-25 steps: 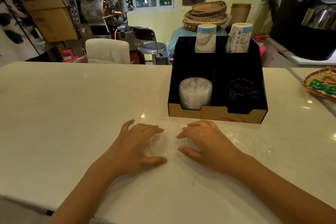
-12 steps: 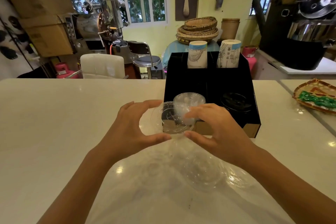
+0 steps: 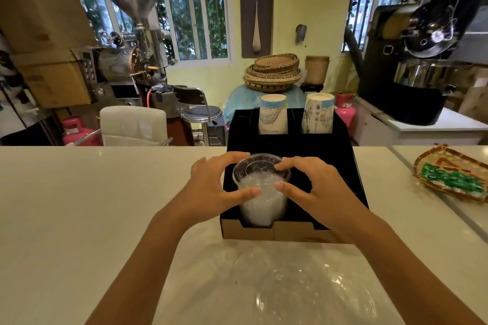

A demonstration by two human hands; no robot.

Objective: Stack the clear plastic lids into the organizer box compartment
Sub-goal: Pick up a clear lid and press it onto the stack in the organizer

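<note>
Yellow wall (image 3: 311, 8) with barred windows (image 3: 195, 18) — white counter (image 3: 79, 206), metal stool (image 3: 202, 113) behind.

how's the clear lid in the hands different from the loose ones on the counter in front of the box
The held lid sits level on top of the lid stack in the box, gripped by the left hand and right hand; the loose lids lie flat and spread on the counter, untouched. The held lid's rim reads sharply against black; the loose ones nearly vanish against white. All are clear round plastic.

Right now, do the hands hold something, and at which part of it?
Yes. Both hands hold one clear lid by its rim: the left hand on its left edge, the right hand on its right edge, above the lid stack in the organizer box.
</note>
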